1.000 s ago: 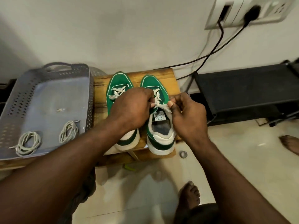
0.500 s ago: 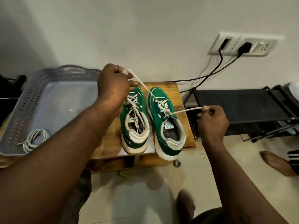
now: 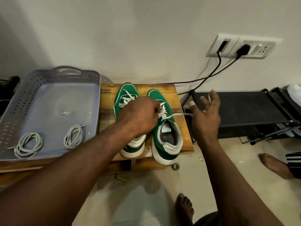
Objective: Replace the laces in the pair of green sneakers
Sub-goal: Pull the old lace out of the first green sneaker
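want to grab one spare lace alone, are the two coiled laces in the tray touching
Apart. The head view shows the left coil and the right coil lying separately, with bare tray floor between them.

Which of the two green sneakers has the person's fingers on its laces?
The sneaker nearer the black rack: the left hand pinches its lace, and a loose end runs toward the right hand. On the other sneaker the laces lie untouched.
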Tool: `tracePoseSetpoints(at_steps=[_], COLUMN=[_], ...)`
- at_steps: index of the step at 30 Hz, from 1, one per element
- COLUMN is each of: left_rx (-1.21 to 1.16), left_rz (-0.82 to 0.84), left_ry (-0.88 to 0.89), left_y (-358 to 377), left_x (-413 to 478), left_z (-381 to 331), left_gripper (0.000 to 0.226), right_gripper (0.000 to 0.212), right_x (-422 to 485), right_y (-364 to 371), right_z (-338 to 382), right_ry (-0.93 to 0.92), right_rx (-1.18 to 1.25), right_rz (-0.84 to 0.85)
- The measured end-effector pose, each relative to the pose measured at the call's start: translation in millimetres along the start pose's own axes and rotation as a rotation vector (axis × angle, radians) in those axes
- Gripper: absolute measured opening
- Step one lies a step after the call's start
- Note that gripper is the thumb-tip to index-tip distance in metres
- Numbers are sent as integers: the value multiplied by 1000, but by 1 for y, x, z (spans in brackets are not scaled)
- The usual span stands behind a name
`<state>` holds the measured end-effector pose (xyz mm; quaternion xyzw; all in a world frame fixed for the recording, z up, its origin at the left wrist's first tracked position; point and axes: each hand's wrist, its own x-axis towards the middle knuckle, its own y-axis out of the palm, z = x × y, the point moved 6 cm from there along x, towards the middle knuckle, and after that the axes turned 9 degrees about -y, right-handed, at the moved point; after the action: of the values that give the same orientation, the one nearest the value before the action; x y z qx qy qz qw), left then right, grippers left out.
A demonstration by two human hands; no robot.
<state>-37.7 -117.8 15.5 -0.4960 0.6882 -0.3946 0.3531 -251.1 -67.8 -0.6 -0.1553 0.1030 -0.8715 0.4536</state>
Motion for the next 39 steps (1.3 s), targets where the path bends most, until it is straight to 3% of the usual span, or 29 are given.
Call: tracePoseSetpoints(at_steps=[2, 7, 15, 18, 27, 30, 33, 35, 37, 39], left_rx=[15, 51, 34, 70, -6, -22, -12, -7, -9, -8], left_rz=[61, 132, 62, 23, 31, 21, 16, 21, 37, 49], left_ry=[-19, -7, -67, -55, -146, -126, -95, -94, -99, -96], left_y=[10, 23, 24, 25, 22, 20, 19, 19, 19, 19], left_x=[-2, -4, -6, -10, -8, -11, -12, -12, -12, -13], left_z=[0, -6, -9, -12, -7, -8, -12, -13, -13, -14], left_gripper=[20, 30, 21, 22, 14, 13, 15, 14, 15, 16], right_gripper=[73, 33, 5, 10, 5, 5, 9, 10, 6, 13], right_x=[-8, -22, -14, -14, -19, -15, -16, -15, -12, -9], right_y=[16, 42, 41, 44, 44, 43, 44, 43, 40, 34], right_z=[-2, 0, -9, -15, -40, -34, -21, -17, -16, -24], right_ry=[-70, -300, -264, -202, 366, 279, -14, -202, -181, 29], right_rx=[-205, -432, -430, -369, 115, 123, -56, -188, -140, -41], right_rz=[197, 496, 427, 459, 382, 446, 596, 561, 479, 354])
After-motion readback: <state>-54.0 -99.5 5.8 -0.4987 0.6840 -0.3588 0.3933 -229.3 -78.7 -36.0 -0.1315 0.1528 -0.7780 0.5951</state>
